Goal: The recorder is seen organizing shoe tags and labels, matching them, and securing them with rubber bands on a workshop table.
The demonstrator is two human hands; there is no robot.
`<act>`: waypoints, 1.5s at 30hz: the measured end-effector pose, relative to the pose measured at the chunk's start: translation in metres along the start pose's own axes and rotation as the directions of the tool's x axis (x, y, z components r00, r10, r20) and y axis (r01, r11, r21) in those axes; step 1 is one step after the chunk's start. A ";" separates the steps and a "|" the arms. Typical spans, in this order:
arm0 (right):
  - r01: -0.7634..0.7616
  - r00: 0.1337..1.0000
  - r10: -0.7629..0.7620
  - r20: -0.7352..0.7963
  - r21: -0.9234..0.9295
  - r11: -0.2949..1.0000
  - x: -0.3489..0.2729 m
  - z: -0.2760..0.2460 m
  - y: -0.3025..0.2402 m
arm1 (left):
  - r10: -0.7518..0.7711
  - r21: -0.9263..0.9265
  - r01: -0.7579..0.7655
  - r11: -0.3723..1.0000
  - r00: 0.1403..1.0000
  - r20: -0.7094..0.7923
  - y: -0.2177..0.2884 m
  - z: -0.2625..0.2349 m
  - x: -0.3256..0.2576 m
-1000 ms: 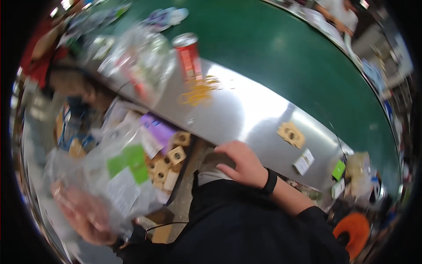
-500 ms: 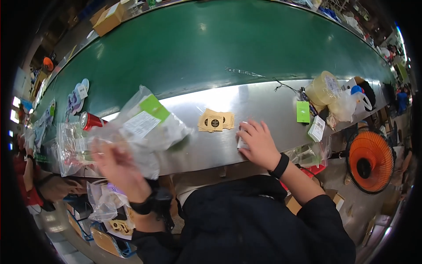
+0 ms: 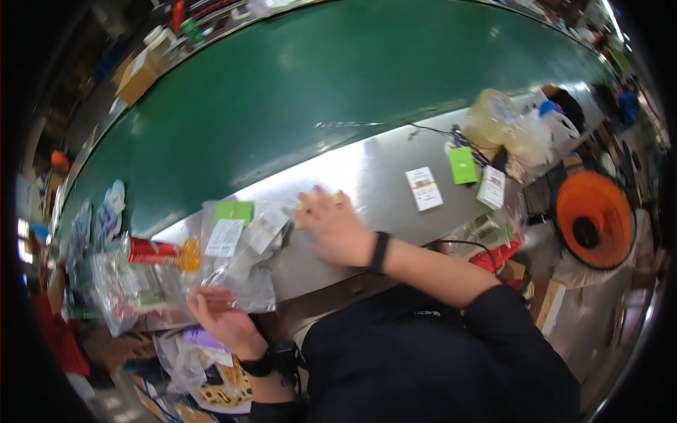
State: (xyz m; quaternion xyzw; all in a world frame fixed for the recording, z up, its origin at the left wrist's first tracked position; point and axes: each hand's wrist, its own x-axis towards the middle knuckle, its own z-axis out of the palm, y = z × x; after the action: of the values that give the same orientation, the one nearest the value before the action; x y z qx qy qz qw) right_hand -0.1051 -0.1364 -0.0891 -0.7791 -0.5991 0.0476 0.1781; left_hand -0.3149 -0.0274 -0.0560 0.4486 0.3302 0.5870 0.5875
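Observation:
My right hand (image 3: 337, 227) lies over the small stack of tan cards (image 3: 302, 216), fingers spread; it covers most of them. My left hand (image 3: 224, 321) is at the table's front edge, palm turned up and fingers stretched out. It is next to the lower end of a clear plastic bag (image 3: 257, 285), and whether it touches the film cannot be made out. A green card and a white label (image 3: 225, 237) show on the bag, with another white label (image 3: 266, 231) beside them. A banded stack of white tags (image 3: 424, 189) rests on the metal to the right.
A red can (image 3: 148, 250) and yellow-handled scissors (image 3: 189, 255) lie left of the bag, near more clear packets (image 3: 134, 282). To the right are a green tag (image 3: 462, 166), white tags (image 3: 491, 186), tape rolls (image 3: 493, 116) and an orange fan (image 3: 592, 218). A green belt (image 3: 282, 92) runs behind.
My right hand has moved left from the white tags onto the tan cards. My left hand has come down toward the table edge, and the bag now lies flatter. The view has shifted and tilted.

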 end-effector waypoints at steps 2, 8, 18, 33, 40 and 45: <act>-0.083 0.996 0.085 0.037 -0.057 0.995 0.016 0.020 -0.022 | -0.032 -0.039 0.029 0.999 0.997 -0.064 0.004 -0.006 0.003; -0.133 0.979 0.146 0.142 -0.095 0.987 0.019 0.026 -0.014 | -0.083 -0.090 0.079 0.993 0.996 -0.040 -0.002 -0.028 0.005; -0.091 0.954 0.142 0.265 -0.194 0.977 -0.011 -0.011 0.056 | -0.063 -0.219 0.137 0.966 0.948 0.313 -0.016 -0.069 0.022; -0.164 0.883 0.132 -0.449 -0.031 0.986 -0.073 -0.089 0.137 | 0.028 0.412 -0.147 0.899 0.959 0.280 -0.025 -0.048 0.018; -0.425 0.893 0.282 -0.351 -0.450 0.785 -0.131 -0.093 0.171 | 0.224 0.702 -0.614 0.361 0.788 0.574 -0.018 -0.033 0.027; -0.408 0.901 0.280 -0.332 -0.429 0.806 -0.139 -0.098 0.174 | 0.187 0.672 -0.641 0.371 0.760 0.622 -0.022 -0.033 0.029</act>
State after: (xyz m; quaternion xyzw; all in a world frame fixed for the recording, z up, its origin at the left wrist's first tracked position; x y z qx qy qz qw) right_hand 0.0442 -0.3279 -0.0753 -0.8942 -0.4111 -0.1731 0.0385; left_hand -0.3337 0.0076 -0.0849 0.8689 0.3034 0.3535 0.1676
